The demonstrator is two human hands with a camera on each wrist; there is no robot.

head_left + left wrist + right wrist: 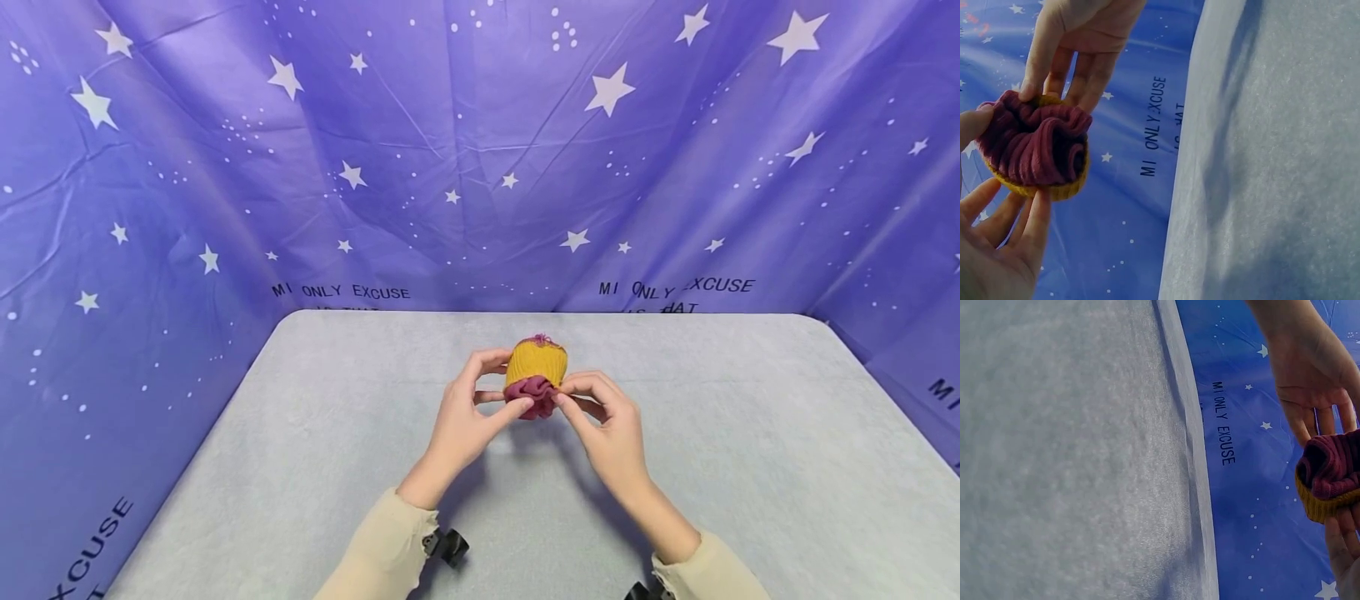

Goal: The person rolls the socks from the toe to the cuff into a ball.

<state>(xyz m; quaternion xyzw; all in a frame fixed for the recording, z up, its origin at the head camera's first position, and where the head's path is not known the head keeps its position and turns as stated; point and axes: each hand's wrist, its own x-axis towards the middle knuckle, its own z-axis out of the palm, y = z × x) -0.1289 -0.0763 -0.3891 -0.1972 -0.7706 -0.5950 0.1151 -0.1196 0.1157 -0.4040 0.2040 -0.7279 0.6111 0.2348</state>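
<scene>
Both hands hold a small ribbed knit bundle (537, 363) above the grey table; it resembles a balled-up sock. Its outside is mustard yellow, with loose maroon threads at the top and a bunched maroon part (1029, 147) at the lower end. My left hand (462, 417) grips it from the left, thumb on the maroon part and fingers along the yellow side. On the right, my right hand (611, 429) pinches the edge where maroon meets yellow between thumb and index finger. The right wrist view cuts off part of the knit bundle (1334, 465).
A pale grey table (330, 433) spreads beneath the hands. Purple-blue cloth (465, 167) with white stars and black lettering hangs behind it and at both sides. Black wrist mounts (450, 547) show at the cream sleeves (382, 546).
</scene>
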